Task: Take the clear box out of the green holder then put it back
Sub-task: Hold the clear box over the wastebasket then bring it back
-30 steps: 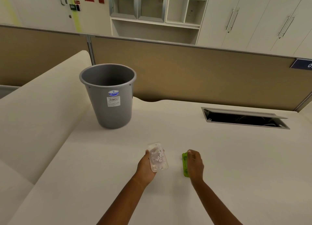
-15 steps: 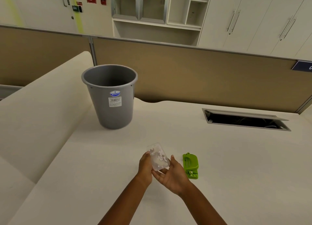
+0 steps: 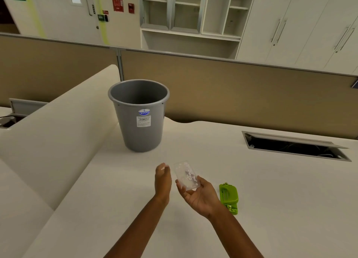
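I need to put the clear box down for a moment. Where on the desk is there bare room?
Bare desk lies right of the green holder, below the cable hatch. More lies left of the left hand, below the grey bin. It is crowded only between the holder and the right hand holding the clear box.

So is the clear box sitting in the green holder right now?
No, the right hand holds the clear box, apart from the green holder.

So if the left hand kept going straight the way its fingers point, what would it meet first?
Probably the round grey plastic bin: the left hand points up the white desk towards it, with bare desktop between. Depth is uncertain.
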Demonstrator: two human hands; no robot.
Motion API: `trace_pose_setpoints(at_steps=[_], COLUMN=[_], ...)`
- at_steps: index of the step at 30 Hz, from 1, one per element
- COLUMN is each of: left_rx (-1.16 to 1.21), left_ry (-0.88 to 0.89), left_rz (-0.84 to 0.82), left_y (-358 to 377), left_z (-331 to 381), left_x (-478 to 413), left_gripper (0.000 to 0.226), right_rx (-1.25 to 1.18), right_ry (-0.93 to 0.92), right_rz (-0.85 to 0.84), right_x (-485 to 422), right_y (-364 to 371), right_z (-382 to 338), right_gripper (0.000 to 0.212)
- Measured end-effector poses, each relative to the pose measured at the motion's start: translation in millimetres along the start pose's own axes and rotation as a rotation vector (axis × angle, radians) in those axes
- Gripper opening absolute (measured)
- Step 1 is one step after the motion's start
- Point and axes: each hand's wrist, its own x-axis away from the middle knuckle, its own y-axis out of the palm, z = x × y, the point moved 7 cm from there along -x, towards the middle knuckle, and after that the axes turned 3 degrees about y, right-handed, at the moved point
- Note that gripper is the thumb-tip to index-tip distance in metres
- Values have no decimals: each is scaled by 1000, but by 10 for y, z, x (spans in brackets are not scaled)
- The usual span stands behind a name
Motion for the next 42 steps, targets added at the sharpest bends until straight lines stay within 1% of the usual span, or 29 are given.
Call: trace_pose_setpoints(at_steps=[3, 7, 10, 12, 15, 19, 23, 28, 32, 34, 36, 40, 42], left_rx=[-113, -227, -341, -401, -500, -587, -630, -644, -617, -608, -604, -612, -615], left_ry=[196, 394, 506, 552, 579, 538, 507, 487, 490, 496, 507, 518, 519], left_rz=[127, 267, 318, 317, 316, 312, 308, 303, 309, 312, 317, 318, 309], left_y=[-251, -543, -697, -751, -802, -807, -777, -715, -706, -707, -707, -711, -710], left_z=[442, 1034, 1397, 1580, 1792, 1891, 1906, 1885, 1866, 1862, 1865, 1862, 1854], left_x=[-176, -442, -641, -759, -936, -1139, -1275, -1348, -1380, -1393, -1398, -1392, -1390], left_gripper=[48, 61, 70, 76, 85, 91, 93, 94, 95, 97, 98, 98, 97], right_rx=[39, 103, 160, 196, 238, 283, 320, 445, 683, 851, 1075, 1659, 1861], right_ry=[-1, -12, -31, -52, -75, -119, -176, -226, -327, -356, -379, -484, -527], right_rz=[2, -17, -49, -65, -97, -122, -94, -18, 54, 98, 170, 305, 335], right_x=[-30, -98, -187, -246, -345, -485, -739, -952, -995, -1055, -1141, -1257, -1271], right_y=[241, 656, 1008, 1243, 1601, 1980, 2276, 2568, 2799, 2886, 2939, 3050, 3086], right_z=[-85, -195, -264, -314, -385, -494, -624, -731, -744, -749, -757, -742, -727], right_gripper=[40, 41, 45, 47, 46, 45, 48, 48, 42, 41, 42, 44, 44])
